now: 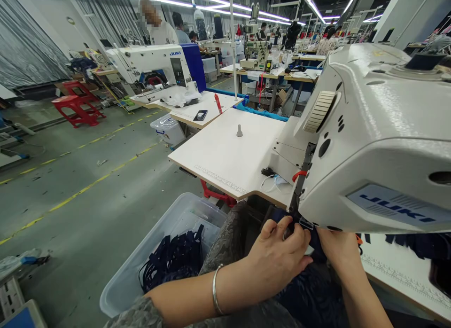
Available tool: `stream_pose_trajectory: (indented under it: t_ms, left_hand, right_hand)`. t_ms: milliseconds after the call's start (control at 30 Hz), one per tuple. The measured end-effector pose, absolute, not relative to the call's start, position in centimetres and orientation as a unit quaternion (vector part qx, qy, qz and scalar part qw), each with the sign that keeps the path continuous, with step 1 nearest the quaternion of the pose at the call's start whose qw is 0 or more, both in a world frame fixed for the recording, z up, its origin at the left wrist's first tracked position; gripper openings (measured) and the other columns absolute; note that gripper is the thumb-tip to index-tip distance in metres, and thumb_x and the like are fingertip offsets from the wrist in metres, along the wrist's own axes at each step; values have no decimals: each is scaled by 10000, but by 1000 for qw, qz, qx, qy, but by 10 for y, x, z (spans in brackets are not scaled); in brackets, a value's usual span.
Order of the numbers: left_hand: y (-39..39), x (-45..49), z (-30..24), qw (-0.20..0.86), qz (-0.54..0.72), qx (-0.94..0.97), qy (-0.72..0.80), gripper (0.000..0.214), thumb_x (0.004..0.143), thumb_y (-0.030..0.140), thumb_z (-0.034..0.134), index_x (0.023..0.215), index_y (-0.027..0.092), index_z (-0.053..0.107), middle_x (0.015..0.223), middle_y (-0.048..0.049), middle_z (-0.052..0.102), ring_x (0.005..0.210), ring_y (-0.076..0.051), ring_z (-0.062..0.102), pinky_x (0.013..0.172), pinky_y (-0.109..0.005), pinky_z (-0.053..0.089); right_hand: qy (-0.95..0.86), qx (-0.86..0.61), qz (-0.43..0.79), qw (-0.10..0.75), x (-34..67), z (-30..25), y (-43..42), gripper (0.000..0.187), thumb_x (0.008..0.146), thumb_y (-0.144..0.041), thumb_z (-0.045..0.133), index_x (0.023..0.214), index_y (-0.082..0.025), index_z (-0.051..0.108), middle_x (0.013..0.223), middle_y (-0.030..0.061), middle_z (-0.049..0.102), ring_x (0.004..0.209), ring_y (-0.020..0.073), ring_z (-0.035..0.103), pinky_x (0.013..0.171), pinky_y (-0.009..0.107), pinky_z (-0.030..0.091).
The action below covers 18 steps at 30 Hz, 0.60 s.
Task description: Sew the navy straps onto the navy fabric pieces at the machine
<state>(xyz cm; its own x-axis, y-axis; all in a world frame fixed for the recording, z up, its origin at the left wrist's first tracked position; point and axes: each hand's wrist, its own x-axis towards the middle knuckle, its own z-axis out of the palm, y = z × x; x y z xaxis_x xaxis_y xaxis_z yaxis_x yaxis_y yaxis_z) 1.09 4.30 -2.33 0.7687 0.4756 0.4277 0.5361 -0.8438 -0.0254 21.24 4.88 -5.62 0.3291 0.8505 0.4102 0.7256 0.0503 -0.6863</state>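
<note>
I sit at a white JUKI sewing machine [373, 144] whose head fills the right of the view. My left hand [278, 257], with a silver bangle on the wrist, is closed in a pinch on dark navy fabric [310, 295] just under the machine's needle end. My right hand [336, 248] reaches in from the right beneath the machine head; its fingers are hidden by the machine and the cloth. The navy fabric hangs down over my lap.
A clear plastic bin [155, 253] with dark navy strips stands on the floor at my left. The white table [229, 154] has a small peg. Beyond are another JUKI machine [155, 69], red stools [75, 107] and people at far benches.
</note>
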Motion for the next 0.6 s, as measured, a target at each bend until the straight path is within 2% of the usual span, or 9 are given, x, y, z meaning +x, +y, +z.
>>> stream_pose_trajectory:
  t_ms: [233,467,533,600]
  left_hand:
    - [44,9,-24,68,-213,-937,-267,398,993,428,463,1283,164,533,1266,-55,551,1221,-247,439,934,-373,267]
    - [46,6,-31,111,-254,-921,-275,458,975,534,431,1227,181,577,1233,-43,564,1191,-235,458,948,-382,299]
    - [48,6,-34,136,-275,-914,-268,503,967,575,406,1209,176,592,1226,-49,560,1161,-235,478,932,-388,323]
    - [50,6,-39,164,-295,-905,-258,523,959,595,397,1192,177,607,1219,-56,558,1117,-237,503,900,-386,348]
  right_hand:
    - [-574,-675,64,459,208,-56,46,273,793,-410,548,925,-223,695,893,76,739,1008,309,637,970,463,433]
    - [-483,-714,143,486,209,-69,36,431,752,-551,562,925,-179,695,911,105,733,1090,353,593,1007,479,404]
    - [-416,-734,173,508,208,-82,32,445,807,-567,515,933,-176,686,901,93,727,1060,338,611,934,448,472]
    - [-377,-739,213,515,204,-96,27,467,830,-604,503,906,-179,680,815,71,714,927,319,656,771,404,547]
